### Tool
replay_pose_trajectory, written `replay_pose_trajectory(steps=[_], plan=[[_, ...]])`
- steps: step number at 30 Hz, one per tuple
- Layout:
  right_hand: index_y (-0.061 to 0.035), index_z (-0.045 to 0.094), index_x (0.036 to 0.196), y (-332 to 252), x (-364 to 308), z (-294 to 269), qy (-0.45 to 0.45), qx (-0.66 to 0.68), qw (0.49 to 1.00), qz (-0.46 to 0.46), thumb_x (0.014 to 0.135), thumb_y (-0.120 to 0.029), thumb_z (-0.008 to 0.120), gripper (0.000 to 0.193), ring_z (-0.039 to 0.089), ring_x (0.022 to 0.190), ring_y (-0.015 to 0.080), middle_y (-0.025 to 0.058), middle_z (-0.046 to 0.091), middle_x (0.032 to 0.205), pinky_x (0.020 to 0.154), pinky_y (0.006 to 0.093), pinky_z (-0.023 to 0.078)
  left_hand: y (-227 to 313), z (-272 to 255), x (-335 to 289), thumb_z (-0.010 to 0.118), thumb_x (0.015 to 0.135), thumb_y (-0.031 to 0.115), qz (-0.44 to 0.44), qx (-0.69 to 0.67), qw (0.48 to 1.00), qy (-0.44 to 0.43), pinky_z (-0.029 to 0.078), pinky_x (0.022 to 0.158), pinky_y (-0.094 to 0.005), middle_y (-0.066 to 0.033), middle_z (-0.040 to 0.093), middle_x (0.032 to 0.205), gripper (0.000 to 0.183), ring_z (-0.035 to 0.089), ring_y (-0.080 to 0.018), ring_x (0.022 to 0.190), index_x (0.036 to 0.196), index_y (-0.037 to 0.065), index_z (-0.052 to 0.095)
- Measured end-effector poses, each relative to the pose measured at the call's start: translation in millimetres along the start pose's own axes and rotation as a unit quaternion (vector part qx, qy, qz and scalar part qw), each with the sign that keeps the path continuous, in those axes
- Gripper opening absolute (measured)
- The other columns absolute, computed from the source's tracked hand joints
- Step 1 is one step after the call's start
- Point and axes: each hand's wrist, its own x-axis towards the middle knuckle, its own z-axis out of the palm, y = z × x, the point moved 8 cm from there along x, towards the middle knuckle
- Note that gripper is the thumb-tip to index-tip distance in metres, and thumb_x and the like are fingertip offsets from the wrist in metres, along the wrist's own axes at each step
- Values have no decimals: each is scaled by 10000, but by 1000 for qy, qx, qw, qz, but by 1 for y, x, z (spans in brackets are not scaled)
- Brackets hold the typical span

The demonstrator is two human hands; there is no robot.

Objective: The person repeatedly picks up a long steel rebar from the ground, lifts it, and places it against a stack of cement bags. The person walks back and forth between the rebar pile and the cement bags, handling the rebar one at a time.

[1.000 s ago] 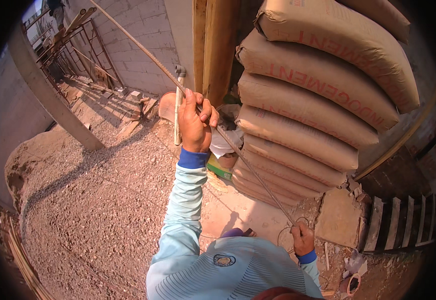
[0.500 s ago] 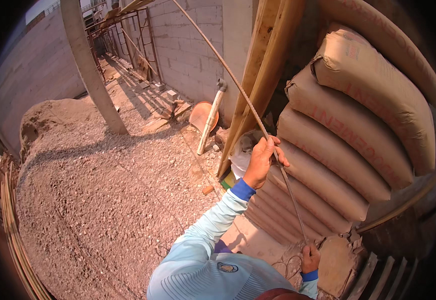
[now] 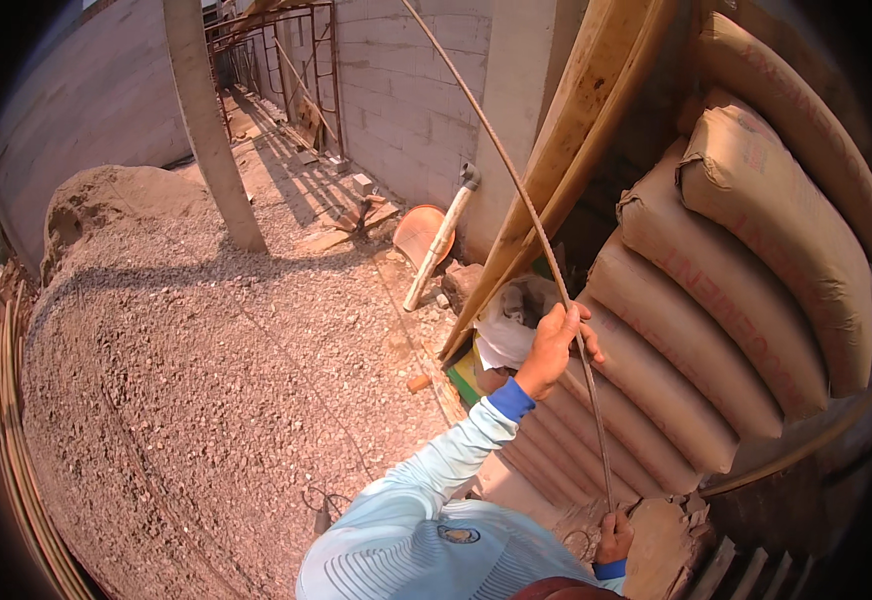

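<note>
Our left hand [image 3: 559,345] pinches the metal rod [image 3: 551,255] partway along; our right hand [image 3: 614,540] curls round it lower down. We note it extending beyond the left grip, crossing before wooden boards [image 3: 588,95].

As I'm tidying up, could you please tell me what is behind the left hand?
Behind the left hand are stacked cement sacks and a white bag; parts the hand covers cannot be seen.

Rod [image 3: 497,143] between left hand [image 3: 556,345] and right hand [image 3: 614,538]: metal, matt, finely ribbed, rust-toned. Sacks [image 3: 781,230] right of left hand: paper, matt, creased. Timber [image 3: 596,90] above it: bare wood, knotted. Gravel [image 3: 206,370] to its left: stone, coarse, rough. Pipe [image 3: 443,240], upper left of it: plastic-looking, dull, smeared. Sleeve [image 3: 456,440] behind it: cloth, wrinkled.
</note>
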Motion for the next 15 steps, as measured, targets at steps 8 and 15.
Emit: replay_pose_trajectory(steps=[8,15], plan=[[11,517,688,-84,47,36,24,3,999,-47,932,-262,509,367,432,508,195,147,434,538,483,365,312,42,-22,17,356,1004,418,72,16,997,7,508,767,-287,-152,627,1055,527,642,-186,906,1341,13,339],[7,498,657,-201,161,68,36,26,989,-143,953,-261,504,399,370,540,136,69,415,548,493,323,294,23,-96,-16,353,1011,391,14,48,998,45,510,780,-257,-148,626,1079,503,640,-167,918,1284,-25,428]])
